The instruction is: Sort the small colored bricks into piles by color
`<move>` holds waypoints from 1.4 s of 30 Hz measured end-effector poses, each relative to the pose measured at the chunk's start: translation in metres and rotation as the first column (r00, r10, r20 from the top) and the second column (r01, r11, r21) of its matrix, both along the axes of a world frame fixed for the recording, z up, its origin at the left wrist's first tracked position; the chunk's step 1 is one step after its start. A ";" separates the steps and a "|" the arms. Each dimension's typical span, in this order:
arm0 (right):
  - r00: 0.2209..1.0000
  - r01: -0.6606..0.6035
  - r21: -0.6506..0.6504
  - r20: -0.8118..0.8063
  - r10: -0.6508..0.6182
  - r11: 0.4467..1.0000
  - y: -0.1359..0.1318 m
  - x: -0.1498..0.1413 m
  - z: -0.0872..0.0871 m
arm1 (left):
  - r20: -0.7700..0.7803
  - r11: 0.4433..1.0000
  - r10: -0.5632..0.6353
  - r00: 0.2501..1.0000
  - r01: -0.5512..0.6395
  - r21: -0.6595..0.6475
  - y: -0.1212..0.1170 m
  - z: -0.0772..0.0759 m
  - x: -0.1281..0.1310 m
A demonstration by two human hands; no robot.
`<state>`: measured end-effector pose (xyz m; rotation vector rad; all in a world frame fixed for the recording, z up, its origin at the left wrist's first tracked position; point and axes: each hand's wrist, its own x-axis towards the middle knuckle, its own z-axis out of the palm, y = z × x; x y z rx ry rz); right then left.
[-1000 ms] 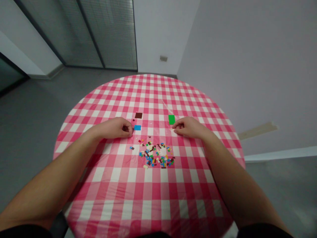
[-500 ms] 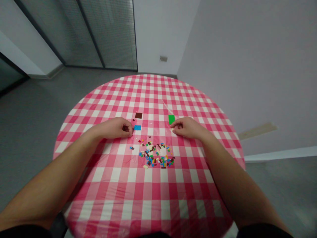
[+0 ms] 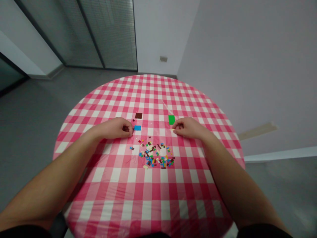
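My left hand (image 3: 121, 128) rests on the table with its fingers curled together, right beside a small blue plate (image 3: 137, 128). Whatever those fingers may hold is hidden. Across from it, my right hand (image 3: 187, 127) pinches at a small pale yellow piece (image 3: 172, 129), which pokes out at its fingertips. A green square plate (image 3: 171, 119) lies just beyond these fingertips. Behind the blue plate is a dark brown plate (image 3: 138, 115), with a tiny dark piece (image 3: 133, 120) near its corner.
Between and nearer than the hands spreads a loose pile of tiny coloured building bricks (image 3: 151, 161). A small blue and dark piece (image 3: 132, 148) lies left of it. The round table wears a red-and-white checked cloth (image 3: 148, 191). Walls and a glass partition (image 3: 116, 36) stand beyond.
My right fingertips have shifted slightly to the right, away from the green plate's near edge, and the pale piece shows at a different angle. The left hand has stayed put.
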<state>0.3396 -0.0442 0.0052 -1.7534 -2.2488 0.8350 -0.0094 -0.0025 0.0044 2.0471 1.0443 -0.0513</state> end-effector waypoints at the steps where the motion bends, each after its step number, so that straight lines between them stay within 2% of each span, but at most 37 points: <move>1: 1.000 0.005 -0.003 0.006 -0.005 1.000 0.000 0.000 0.000 | 0.001 1.000 0.002 1.000 -0.002 0.000 0.000 0.000 0.000; 13: 1.000 0.011 -0.061 0.024 -0.010 0.998 -0.001 0.007 0.007 | -0.002 1.000 -0.008 1.000 0.008 0.022 0.001 -0.002 -0.001; 42: 0.999 0.011 -0.012 0.043 -0.010 1.000 0.000 0.003 0.004 | 0.001 1.000 0.005 1.000 -0.005 0.000 0.000 0.001 0.000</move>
